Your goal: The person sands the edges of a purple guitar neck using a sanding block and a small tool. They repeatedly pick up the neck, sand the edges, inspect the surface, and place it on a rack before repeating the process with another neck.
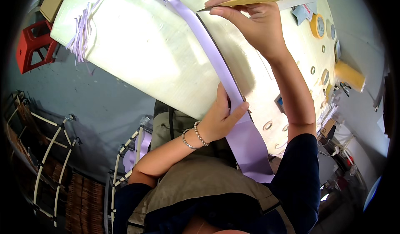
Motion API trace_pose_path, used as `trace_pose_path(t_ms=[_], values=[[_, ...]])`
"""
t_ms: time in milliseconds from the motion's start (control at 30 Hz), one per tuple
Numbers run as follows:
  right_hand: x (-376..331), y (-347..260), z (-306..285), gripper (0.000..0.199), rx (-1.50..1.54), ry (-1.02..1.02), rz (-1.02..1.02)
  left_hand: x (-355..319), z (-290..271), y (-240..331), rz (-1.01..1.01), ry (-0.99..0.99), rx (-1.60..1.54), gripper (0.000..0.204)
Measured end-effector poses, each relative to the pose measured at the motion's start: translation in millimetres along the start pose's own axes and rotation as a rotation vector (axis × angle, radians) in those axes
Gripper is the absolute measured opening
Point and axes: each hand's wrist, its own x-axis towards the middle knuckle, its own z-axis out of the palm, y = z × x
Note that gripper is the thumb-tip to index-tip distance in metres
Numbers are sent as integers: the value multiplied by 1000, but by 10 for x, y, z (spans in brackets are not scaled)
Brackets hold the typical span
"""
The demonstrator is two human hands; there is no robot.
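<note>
A long lilac strip [210,49], smooth like leather or coated sheet, runs from the far side of the table toward my body. Its near end is wider and hangs, bent, over the table edge by my apron. My left hand [223,115] grips the strip near that edge, thumb on top and fingers partly hidden behind it. A dark line borders the strip's right side. Above the strip's far part, my right hand [254,21] pinches a craft knife [246,1] with a yellow handle. Its dark pointed blade is at the strip's right edge; whether it touches I cannot tell.
Thin lilac offcuts [83,36] hang over the left edge of the pale table [137,46]. Tape rolls [317,26] and several small rings lie along its right side. A red stool [35,48] stands at the far left. Pale-tubed racks [50,150] stand at the lower left.
</note>
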Motion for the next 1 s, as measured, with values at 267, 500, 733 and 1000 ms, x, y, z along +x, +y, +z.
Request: trace_pose_path(t_ms=[267, 500, 733, 1000], values=[[100, 7, 31, 8, 59, -89, -43, -24, 27, 61, -36, 77, -160, 56], [139, 3, -40, 9, -47, -166, -63, -19, 14, -63, -9, 90, -104, 61], [-101, -52, -217, 11, -123, -268, -185, 1, 26, -24, -72, 118, -106, 66], [-372, -36, -219, 12, -15, -256, -183, 33, 4, -47, -32, 137, -40, 66]])
